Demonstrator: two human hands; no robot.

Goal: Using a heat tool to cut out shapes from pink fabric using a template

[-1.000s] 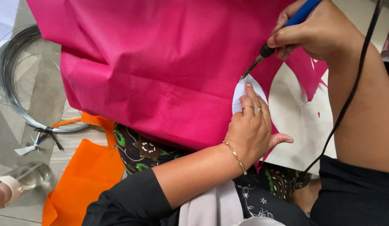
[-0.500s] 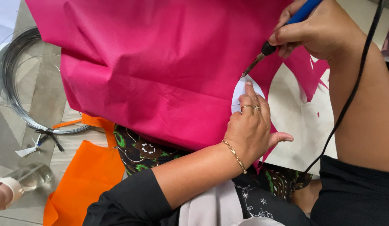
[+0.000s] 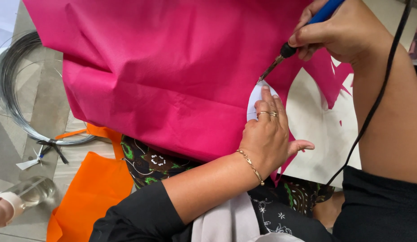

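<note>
A large sheet of pink fabric (image 3: pixel 172 76) lies across my lap and the floor. My left hand (image 3: pixel 267 134), with rings and a gold bracelet, presses flat on a white rounded paper template (image 3: pixel 254 99) laid on the fabric. My right hand (image 3: pixel 338 31) grips a blue-handled corded hot tool (image 3: pixel 302 33). Its metal tip touches the fabric at the template's upper edge. The tool's black cord (image 3: pixel 378 98) runs down along my right forearm.
A coil of grey wire (image 3: pixel 18 103) lies on the floor at left. Orange fabric (image 3: pixel 92 192) sits below the pink sheet. A clear bottle (image 3: pixel 24 195) lies at the lower left. A pale board (image 3: pixel 320 130) with pink scraps is at right.
The tool tip has crept slightly along the template's upper edge. My left hand stays pressed in place.
</note>
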